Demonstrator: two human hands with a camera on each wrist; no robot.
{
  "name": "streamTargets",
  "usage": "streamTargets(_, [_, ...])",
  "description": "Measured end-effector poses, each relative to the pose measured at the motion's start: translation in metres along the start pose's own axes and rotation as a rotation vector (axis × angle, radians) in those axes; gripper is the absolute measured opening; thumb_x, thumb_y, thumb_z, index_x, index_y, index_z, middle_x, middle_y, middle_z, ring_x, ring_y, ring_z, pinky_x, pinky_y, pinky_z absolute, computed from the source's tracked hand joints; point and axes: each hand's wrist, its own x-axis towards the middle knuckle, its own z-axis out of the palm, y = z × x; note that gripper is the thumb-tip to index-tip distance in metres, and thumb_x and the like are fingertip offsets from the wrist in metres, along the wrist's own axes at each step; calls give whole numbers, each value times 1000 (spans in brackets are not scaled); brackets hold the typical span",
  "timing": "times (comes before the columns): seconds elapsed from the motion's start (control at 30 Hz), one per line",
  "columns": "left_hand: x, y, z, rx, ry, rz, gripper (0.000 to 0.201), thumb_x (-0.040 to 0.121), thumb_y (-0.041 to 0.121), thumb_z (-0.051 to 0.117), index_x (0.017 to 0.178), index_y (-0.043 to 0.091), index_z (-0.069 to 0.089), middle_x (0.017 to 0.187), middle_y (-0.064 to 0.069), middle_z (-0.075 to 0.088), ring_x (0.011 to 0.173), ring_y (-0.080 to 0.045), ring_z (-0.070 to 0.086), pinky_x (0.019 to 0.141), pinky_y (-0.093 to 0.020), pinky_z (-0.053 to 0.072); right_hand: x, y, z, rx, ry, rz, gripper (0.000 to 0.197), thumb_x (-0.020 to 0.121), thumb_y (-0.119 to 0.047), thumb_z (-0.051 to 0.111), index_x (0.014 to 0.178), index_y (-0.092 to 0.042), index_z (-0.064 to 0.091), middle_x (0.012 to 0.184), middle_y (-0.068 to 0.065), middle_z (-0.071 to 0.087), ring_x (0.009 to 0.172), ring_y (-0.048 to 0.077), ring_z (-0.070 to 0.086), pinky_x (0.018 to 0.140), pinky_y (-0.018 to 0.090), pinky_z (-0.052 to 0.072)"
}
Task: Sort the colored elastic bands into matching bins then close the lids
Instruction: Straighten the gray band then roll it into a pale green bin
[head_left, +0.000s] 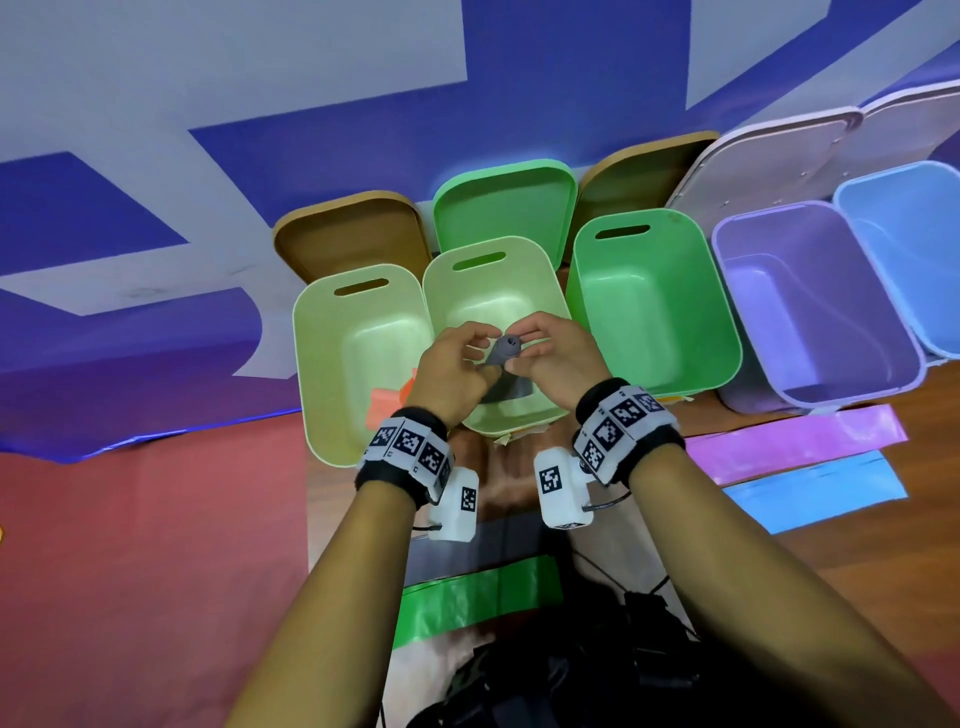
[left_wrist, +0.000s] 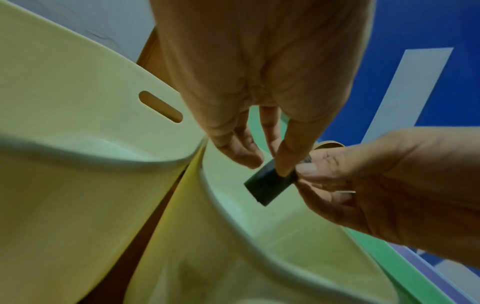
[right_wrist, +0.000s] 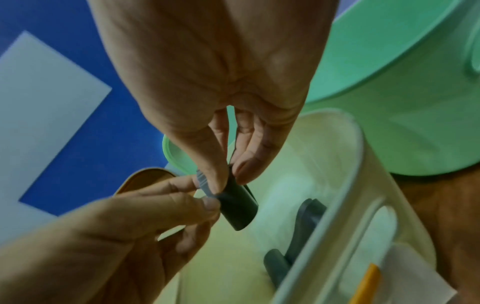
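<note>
Green band (head_left: 478, 597): flat on the counter (head_left: 857, 597), nearest the viewer, in front of the middle pale bin (head_left: 550, 291).
Blue band (head_left: 815, 488) and pink band (head_left: 795, 441): flat on the counter, right of that bin's front.
Left hand (head_left: 449, 371), right hand (head_left: 553, 364): together above the middle pale bin, both pinching one rolled grey band (head_left: 503, 353) between thumb and fingertips.
Second grey band (right_wrist: 307, 224): lying inside the same bin.
Orange band (head_left: 387, 402): in the pale bin (head_left: 311, 364) to its left.
Green bin (head_left: 717, 312), purple bin (head_left: 893, 332), blue bin (head_left: 935, 270): to its right, lids off.
Green lid (head_left: 504, 208): behind it.
</note>
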Motion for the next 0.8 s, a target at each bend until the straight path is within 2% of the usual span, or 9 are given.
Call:
streamTargets(0.1, [2, -2, 3, -4, -12, -53, 30, 80, 1, 68, 98, 25, 63, 97, 2, 64, 77, -14, 62, 72, -21, 51, 2, 4, 6, -68, 2, 17, 34, 75, 2, 74, 99, -20, 66, 94, -10, 63, 75, 9, 63, 80, 26, 54])
streamTargets(0.2, [2, -5, 6, 18, -19, -75, 28, 79, -1, 67, 99, 18, 65, 92, 5, 63, 75, -15, 64, 67, -15, 48, 4, 8, 9, -56, -2, 45, 44, 75, 3, 75, 111, -19, 62, 100, -5, 62, 78, 11, 63, 82, 27, 54])
streamTargets(0.3, [2, -7, 7, 13, -20, -86, 27, 78, 0, 70, 99, 16, 65, 91, 5, 64, 78, -17, 67, 72, -23, 52, 6, 12, 9, -81, -4, 55, 40, 76, 3, 73, 110, -15, 64, 105, 0, 65, 85, 17, 66, 83, 26, 54])
streamTargets(0.4, [2, -8, 8, 19, -24, -101, 27, 77, -2, 70, 98, 14, 66, 91, 4, 65, 80, -15, 68, 74, -23, 52, 5, 16, 9, -103, 2, 49, 34, 78, 3, 71, 107, -13, 65, 104, 2, 67, 89, 19, 68, 81, 26, 55])
streamTargets(0.6, [2, -10, 9, 70, -27, -109, 28, 75, -3, 70, 96, 14, 66, 98, -5, 69, 86, -17, 68, 80, -27, 55, 4, 21, 8, -142, 13, 53, 29, 80, 1, 69, 106, -12, 65, 98, 0, 64, 85, 15, 64, 70, 19, 48])
streamTargets(0.73, [-1, -6, 10, 121, -32, -83, 28, 76, 0, 69, 100, 14, 67, 102, -5, 67, 93, -19, 65, 85, -27, 52, 0, 22, 7, -151, 18, 62, 27, 81, -1, 66, 102, -17, 64, 96, -3, 63, 88, 16, 63, 81, 26, 51])
streamTargets(0.8, [-5, -4, 10, 106, -38, -92, 26, 77, 1, 68, 98, 15, 67, 101, -4, 68, 92, -19, 65, 84, -29, 54, -2, 21, 6, -153, 23, 61, 25, 81, -3, 66, 97, -21, 63, 95, -4, 64, 90, 16, 64, 83, 27, 52])
